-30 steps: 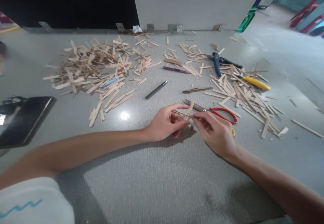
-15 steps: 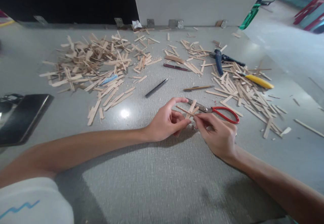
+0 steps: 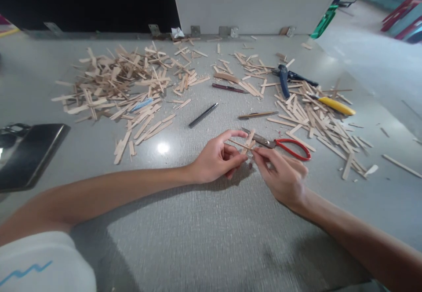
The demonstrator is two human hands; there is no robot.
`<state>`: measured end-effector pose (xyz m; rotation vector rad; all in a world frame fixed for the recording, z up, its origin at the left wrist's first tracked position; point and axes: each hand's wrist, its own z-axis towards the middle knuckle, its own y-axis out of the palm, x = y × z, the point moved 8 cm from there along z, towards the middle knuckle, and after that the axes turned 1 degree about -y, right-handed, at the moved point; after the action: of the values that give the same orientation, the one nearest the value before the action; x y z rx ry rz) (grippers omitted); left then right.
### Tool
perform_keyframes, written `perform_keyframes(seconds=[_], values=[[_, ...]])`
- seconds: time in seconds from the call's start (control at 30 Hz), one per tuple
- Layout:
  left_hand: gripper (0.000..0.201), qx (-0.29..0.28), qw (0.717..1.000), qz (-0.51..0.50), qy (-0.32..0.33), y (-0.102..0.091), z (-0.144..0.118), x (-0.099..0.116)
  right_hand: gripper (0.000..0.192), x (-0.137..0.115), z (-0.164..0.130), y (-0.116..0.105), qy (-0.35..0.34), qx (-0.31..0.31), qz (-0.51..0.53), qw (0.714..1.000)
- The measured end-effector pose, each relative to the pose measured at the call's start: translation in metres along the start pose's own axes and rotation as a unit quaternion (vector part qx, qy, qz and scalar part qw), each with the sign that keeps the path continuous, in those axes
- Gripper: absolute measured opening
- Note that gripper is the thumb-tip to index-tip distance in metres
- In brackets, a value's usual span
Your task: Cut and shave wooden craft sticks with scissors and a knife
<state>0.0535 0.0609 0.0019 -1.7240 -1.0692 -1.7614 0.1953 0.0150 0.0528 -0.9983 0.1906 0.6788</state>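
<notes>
Sticks (image 3: 245, 144) pinched crosswise between my left hand (image 3: 216, 158) and right hand (image 3: 281, 175), just beside the red scissors (image 3: 283, 144); I should grip gently, keeping them aligned.

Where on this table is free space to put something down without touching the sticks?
The near strip of table, below both forearms, is bare. Another bare patch lies between the black tray and the left hand. The far side is crowded: a stick pile at the left, more sticks and red scissors at the right.
</notes>
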Motion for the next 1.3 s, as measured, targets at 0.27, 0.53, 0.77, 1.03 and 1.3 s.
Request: perform_keyframes(seconds=[0.27,0.53,0.77,1.03,1.3], values=[[0.078,-0.001,1.000,-0.029,0.006,-0.002,0.001,0.001,0.022,-0.014,0.003,0.000,-0.141,0.024,-0.026,0.989],[0.086,0.039,0.999,-0.026,0.017,-0.006,-0.001,0.001,0.015,-0.020,0.001,0.001,-0.195,0.043,-0.038,0.979],[0.081,0.021,1.000,-0.019,0.010,-0.005,0.004,0.000,0.013,-0.009,0.006,-0.001,-0.137,0.022,-0.005,0.990],[0.046,-0.004,0.999,0.000,0.044,-0.005,0.009,-0.002,0.032,0.031,0.003,0.037,0.187,-0.158,0.366,0.898],[0.030,-0.022,0.999,-0.006,0.030,-0.002,0.011,-0.002,0.043,0.037,0.006,0.047,0.256,-0.204,0.439,0.837]])
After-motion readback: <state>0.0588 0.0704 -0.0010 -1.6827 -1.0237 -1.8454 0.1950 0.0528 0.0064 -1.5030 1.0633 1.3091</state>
